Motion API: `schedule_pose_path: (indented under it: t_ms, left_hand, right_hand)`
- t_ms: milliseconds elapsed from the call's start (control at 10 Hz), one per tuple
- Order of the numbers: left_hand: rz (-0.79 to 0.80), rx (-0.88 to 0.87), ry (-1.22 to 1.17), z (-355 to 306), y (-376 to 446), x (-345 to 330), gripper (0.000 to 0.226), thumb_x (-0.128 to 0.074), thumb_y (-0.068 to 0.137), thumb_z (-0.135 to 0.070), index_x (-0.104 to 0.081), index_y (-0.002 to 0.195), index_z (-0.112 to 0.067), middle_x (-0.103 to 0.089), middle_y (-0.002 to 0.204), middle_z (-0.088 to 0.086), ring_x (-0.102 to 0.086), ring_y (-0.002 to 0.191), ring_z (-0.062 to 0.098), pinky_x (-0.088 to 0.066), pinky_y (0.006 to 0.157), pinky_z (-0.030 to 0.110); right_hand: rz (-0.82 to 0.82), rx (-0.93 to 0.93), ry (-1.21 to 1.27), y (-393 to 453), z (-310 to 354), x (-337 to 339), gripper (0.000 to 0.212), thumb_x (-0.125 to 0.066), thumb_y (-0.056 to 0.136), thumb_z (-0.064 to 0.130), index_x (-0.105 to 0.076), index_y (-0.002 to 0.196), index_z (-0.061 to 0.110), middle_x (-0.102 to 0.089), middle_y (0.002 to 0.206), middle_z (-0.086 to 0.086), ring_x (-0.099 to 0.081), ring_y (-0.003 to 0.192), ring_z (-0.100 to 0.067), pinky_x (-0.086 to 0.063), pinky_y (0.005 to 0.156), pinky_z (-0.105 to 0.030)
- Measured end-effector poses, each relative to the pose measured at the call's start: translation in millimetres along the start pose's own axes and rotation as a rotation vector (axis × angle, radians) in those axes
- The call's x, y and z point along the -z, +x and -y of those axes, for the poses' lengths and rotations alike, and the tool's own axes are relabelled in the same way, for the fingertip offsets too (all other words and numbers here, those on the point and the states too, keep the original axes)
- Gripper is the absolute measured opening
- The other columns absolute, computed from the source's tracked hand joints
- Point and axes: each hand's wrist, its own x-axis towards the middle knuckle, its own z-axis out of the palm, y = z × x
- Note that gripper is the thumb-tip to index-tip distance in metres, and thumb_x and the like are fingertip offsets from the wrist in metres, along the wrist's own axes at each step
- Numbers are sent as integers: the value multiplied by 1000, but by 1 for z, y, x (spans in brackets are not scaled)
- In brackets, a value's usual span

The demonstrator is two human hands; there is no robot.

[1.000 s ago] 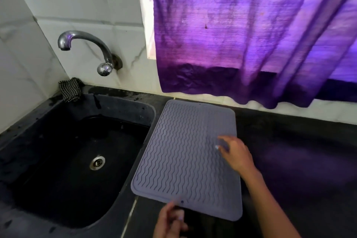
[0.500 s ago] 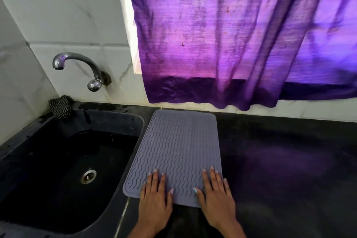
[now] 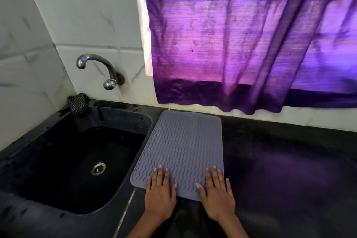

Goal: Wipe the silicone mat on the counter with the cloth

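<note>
A grey silicone mat with wavy ridges lies flat on the black counter, just right of the sink. My left hand rests flat on the mat's near left corner, fingers straight. Flat on the near right corner lies my right hand, fingers spread. A small black-and-white checked cloth sits bunched at the sink's back left corner, far from both hands.
A black sink with a metal drain fills the left. A chrome tap juts from the marble wall above it. A purple curtain hangs over the window behind the counter, its hem just above the mat's far edge.
Both hands came down flat onto the mat's near edge, one at each corner, and have stayed there. The view has tilted slightly.
</note>
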Motion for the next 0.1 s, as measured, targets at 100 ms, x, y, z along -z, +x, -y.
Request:
schedule_pose_path:
  t_ms: [100]
  left_hand:
    - [-98, 21, 4, -8, -12, -5, 87, 3, 79, -55, -28, 146, -9, -21, 155, 13, -20, 144, 26, -11, 117, 42]
  right_hand:
    - [-99, -27, 102, -15, -4, -3, 120, 38, 51, 78, 3, 150, 21, 15, 151, 9, 7, 146, -11, 10, 116, -29]
